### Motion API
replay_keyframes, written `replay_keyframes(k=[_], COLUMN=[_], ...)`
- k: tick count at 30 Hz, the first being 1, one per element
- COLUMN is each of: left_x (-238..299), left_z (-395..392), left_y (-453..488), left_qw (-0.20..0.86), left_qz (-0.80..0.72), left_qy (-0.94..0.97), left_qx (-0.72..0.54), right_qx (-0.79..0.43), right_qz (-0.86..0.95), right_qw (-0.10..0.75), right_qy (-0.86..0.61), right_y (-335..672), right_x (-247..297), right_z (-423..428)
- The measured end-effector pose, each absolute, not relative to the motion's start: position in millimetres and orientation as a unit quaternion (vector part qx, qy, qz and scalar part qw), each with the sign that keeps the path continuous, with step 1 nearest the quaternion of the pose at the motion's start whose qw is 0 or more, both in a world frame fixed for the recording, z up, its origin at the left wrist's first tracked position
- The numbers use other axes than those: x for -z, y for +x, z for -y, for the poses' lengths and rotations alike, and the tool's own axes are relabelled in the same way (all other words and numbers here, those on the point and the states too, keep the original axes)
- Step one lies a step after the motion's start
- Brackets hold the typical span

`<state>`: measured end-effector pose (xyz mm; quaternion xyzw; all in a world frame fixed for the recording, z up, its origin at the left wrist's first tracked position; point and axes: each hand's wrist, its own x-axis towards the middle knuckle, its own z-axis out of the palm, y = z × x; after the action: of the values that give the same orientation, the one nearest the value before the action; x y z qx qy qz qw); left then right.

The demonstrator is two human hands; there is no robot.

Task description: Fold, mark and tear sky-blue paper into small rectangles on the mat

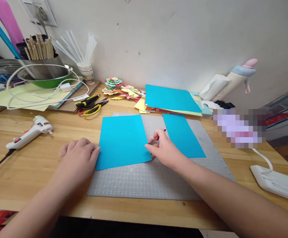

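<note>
Thin sheet between two grips

The blue sheet (124, 140) lies between the grips, over the cutting mat (131, 186). The right grip (166, 148) looks pinched on its near edge, a slim red item (164, 130) among the fingers; whether the left grip (80, 153) clamps or merely touches the opposite edge, I cannot tell. Likely light, flexible and easily creased, it suits a gentle edge hold.

Close head-worn view, forward and down onto the desk (39, 168)
</note>
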<state>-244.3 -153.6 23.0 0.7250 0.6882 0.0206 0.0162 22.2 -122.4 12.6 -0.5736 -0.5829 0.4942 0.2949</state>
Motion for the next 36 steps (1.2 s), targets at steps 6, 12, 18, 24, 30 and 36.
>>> replay_keyframes(k=[6, 12, 18, 24, 30, 36], left_x=[-23, 2, 23, 33, 33, 39], left_z=[202, 238, 269, 277, 278, 280], left_y=[-226, -231, -237, -241, -234, -238], left_qw=[0.152, -0.001, -0.119, -0.123, -0.097, -0.104], left_qz=[-0.58, -0.556, -0.549, -0.538, -0.541, -0.526], left_qy=[0.791, 0.807, 0.781, 0.789, 0.781, 0.788], left_qx=[-0.119, -0.198, -0.273, -0.27, -0.297, -0.302], right_qx=[-0.377, -0.361, -0.354, -0.297, -0.263, -0.264], right_qz=[0.686, 0.778, 0.797, 0.777, 0.749, 0.77], right_qw=[0.272, 0.155, 0.108, 0.134, 0.195, 0.202], right_qy=[-0.56, -0.49, -0.478, -0.539, -0.576, -0.544], right_y=[45, 80, 78, 62, 49, 56], right_x=[-11, -27, -25, -16, -1, 5], right_z=[106, 94, 91, 86, 82, 86])
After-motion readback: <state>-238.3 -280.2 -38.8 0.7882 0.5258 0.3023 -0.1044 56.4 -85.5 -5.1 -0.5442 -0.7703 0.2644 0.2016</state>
